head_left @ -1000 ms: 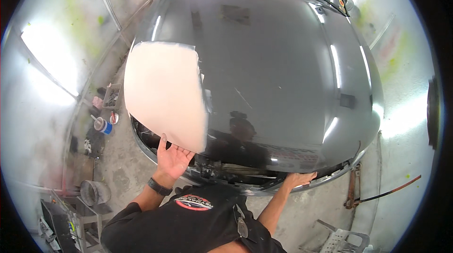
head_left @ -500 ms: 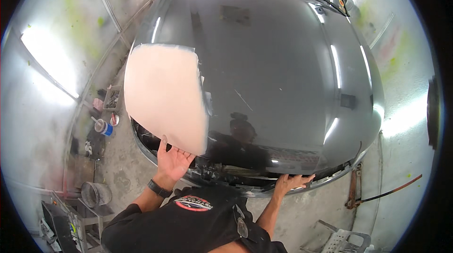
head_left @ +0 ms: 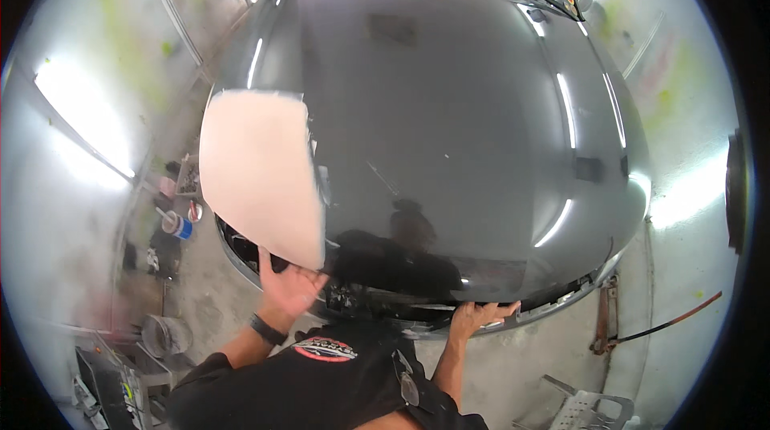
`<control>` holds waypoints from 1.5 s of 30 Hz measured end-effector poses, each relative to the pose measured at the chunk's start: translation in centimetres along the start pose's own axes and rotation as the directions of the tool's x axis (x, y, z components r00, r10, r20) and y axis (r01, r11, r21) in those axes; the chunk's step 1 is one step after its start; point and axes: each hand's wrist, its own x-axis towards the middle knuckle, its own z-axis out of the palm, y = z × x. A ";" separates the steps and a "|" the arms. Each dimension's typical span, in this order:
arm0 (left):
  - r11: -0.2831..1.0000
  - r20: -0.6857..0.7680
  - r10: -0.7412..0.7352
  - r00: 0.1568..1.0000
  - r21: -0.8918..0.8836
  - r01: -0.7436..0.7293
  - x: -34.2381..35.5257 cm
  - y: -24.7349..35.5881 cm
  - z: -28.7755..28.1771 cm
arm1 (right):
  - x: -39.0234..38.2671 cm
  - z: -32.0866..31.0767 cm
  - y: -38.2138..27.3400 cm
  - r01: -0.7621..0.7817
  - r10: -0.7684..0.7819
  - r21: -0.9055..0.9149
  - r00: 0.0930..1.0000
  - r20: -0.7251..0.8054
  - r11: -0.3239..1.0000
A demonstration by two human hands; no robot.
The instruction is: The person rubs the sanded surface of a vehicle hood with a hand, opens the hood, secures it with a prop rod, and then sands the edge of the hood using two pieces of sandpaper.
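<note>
A dark grey car hood (head_left: 425,109) with a glossy surface spreads out ahead of me. On its left front corner is a large, smooth beige patch of what looks like body filler (head_left: 257,165), ragged along its right side. My left hand (head_left: 293,290) is palm up at the hood's front edge below this patch, thumb spread away and fingertips partly hidden under the lip. Farther right along the front edge, my right hand (head_left: 483,314) touches the lip with its fingers stretched out to the right. How firmly either hand bears on the hood cannot be seen.
Dark front parts of the car (head_left: 365,299) show in the gap under the hood. A blue-and-white can (head_left: 177,225), a crate (head_left: 188,176) and a bucket (head_left: 166,336) stand at left. A floor jack (head_left: 603,326) and a plastic chair (head_left: 589,412) are at right.
My view has shifted a little, so the hood and patch appear farther left. Both hands stay at the hood's front edge; they appear slightly lower and farther left in the picture.
</note>
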 end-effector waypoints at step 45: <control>0.932 -0.352 -0.012 0.936 0.334 0.138 0.9 -2.9 5.3 | 1.2 -2.5 -0.6 -0.025 -0.013 0.140 0.964 0.264 0.990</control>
